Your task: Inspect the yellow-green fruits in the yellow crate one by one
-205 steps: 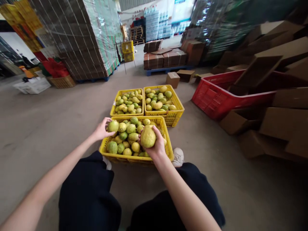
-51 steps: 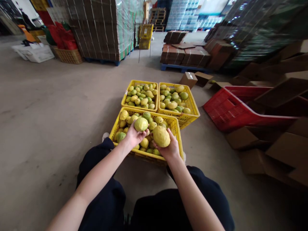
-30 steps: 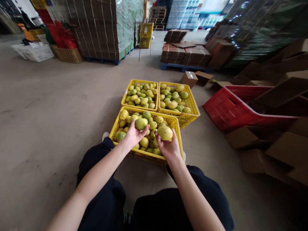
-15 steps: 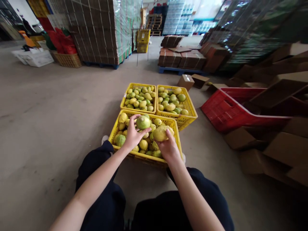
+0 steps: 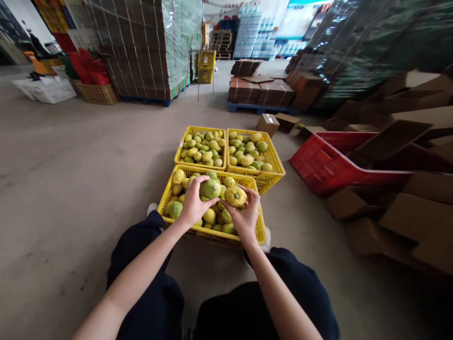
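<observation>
Green fruit (image 5: 210,189) clasped in left hand (image 5: 193,203); yellow fruit (image 5: 235,196) gripped by right hand (image 5: 247,215), beside it. Both picked up, neither set down. Loose fruit remains in the near crate (image 5: 215,234) below the grip and the two rear crates (image 5: 269,181) beyond. Held undersides, lower layers and fruit behind the hands: hidden.

The green fruit (image 5: 209,190) at the centre of the frame has a paler tip; the yellow fruit (image 5: 233,197) right of it carries a darker spot; the near crate (image 5: 261,225) is bright yellow, its heaped fruit (image 5: 209,216) mixed green and yellow; the crate at right (image 5: 314,165) is red, the cardboard boxes (image 5: 417,215) brown; the trousers (image 5: 138,269) below, dark navy; the floor (image 5: 71,160), grey.
</observation>
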`<action>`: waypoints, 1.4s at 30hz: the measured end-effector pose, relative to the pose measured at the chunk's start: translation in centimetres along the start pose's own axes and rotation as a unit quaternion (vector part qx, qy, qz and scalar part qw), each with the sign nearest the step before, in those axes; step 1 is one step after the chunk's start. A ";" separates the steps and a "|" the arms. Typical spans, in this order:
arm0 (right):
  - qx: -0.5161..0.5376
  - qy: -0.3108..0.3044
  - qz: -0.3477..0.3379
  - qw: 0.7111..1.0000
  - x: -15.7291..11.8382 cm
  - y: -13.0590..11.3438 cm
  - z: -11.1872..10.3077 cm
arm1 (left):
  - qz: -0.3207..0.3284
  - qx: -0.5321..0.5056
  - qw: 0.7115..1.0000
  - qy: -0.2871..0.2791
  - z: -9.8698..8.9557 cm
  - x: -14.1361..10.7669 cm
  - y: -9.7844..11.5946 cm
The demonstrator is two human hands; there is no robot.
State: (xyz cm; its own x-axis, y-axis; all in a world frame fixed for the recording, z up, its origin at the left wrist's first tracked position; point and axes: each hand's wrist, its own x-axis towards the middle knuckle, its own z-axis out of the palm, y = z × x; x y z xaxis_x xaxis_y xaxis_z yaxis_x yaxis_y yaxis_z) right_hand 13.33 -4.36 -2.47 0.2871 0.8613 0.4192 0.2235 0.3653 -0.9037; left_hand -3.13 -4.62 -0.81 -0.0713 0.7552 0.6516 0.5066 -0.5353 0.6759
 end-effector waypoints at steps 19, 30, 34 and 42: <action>0.000 -0.026 -0.025 0.999 -0.6 -0.6 -0.3 | 0.063 0.085 0.989 -0.105 -1.2 -0.3 -0.1; 0.114 -0.086 0.090 0.986 0.4 -1.5 -1.1 | -0.183 -0.196 0.959 -0.094 -1.8 0.8 -0.3; 0.233 -0.079 0.166 0.955 1.0 -2.2 -1.8 | -0.303 -0.347 0.884 -0.082 -2.3 1.3 0.2; 0.274 -0.093 0.247 0.925 1.2 -2.3 -2.0 | -0.448 -0.457 0.763 -0.091 -2.3 1.3 0.7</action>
State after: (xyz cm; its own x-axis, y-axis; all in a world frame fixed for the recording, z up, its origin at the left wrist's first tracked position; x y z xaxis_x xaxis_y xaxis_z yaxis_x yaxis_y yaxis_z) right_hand 14.97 -4.87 0.30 0.0525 0.9981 -0.0330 -0.4121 -0.0085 -0.9111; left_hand -4.88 -4.87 1.33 0.1255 0.9686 -0.2145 -0.4915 0.2485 0.8346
